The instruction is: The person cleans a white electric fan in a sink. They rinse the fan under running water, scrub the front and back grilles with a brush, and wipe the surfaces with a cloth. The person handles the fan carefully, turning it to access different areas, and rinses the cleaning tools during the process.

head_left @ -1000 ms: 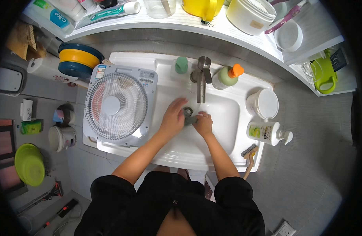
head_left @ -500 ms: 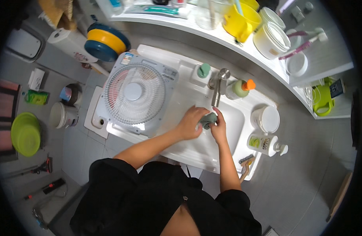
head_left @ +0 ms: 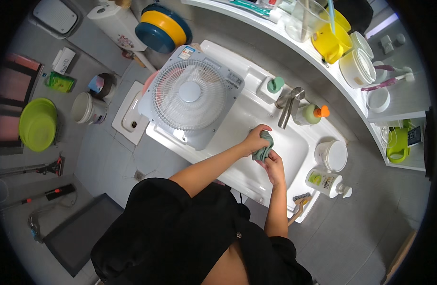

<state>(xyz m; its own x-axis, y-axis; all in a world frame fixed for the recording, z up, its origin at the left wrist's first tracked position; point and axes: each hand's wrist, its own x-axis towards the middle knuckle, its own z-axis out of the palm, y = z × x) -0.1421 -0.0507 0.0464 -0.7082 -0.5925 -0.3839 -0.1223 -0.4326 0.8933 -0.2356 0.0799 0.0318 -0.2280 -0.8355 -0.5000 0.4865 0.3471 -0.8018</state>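
Note:
Both my hands are over the white sink basin (head_left: pixel 294 147), below the metal tap (head_left: pixel 288 105). My left hand (head_left: pixel 254 139) and my right hand (head_left: pixel 274 166) together grip a small grey-green cloth (head_left: pixel 264 146), bunched up between them. A white box fan (head_left: pixel 190 95) lies face up on the left part of the sink counter, beside my left forearm.
Around the basin stand a green-capped dispenser (head_left: pixel 275 84), an orange-capped bottle (head_left: pixel 311 114), a white lidded tub (head_left: pixel 333 156), a pump bottle (head_left: pixel 326 183) and a brush (head_left: pixel 298 203). A shelf above carries yellow and white containers (head_left: pixel 356 66). Buckets and a green basin (head_left: pixel 38 123) sit on the floor at left.
The view has shifted, so the sink now sits further right and lower. My hands stay together on the cloth in the basin and have turned it between them.

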